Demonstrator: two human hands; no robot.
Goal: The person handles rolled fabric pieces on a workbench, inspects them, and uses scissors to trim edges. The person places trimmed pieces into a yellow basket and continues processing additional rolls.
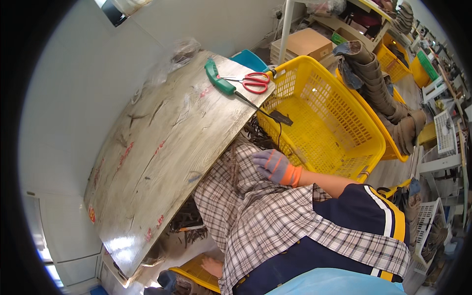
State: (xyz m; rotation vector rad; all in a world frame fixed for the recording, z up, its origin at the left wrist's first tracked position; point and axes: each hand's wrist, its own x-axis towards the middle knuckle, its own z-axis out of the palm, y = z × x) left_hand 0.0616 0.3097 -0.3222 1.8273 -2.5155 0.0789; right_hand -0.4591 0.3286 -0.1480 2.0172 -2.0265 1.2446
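My right hand [274, 166], in a grey-purple glove with orange stripes and cuff, rests over the checked apron [275, 216] on my lap. Its fingers look loosely extended, with nothing visible in them. A thin brown strip [235, 169] lies on the apron beside that hand. My bare left hand [212, 266] is low, at a yellow basket [194, 270], with its fingers apart. Next to it sits a brown boot [184, 285] with a blue lining, cut off by the lower edge. On the wooden table [162, 128] lie red-handled scissors [254, 82] and a green-handled corded tool [220, 78].
A large yellow basket [319, 128] stands right of the table, a black flat piece [281, 118] inside. Behind it another yellow basket carries stacked brown boots [381, 88]. Dark scraps [191, 221] lie beneath the table edge. A cardboard box [307, 43] stands farther back.
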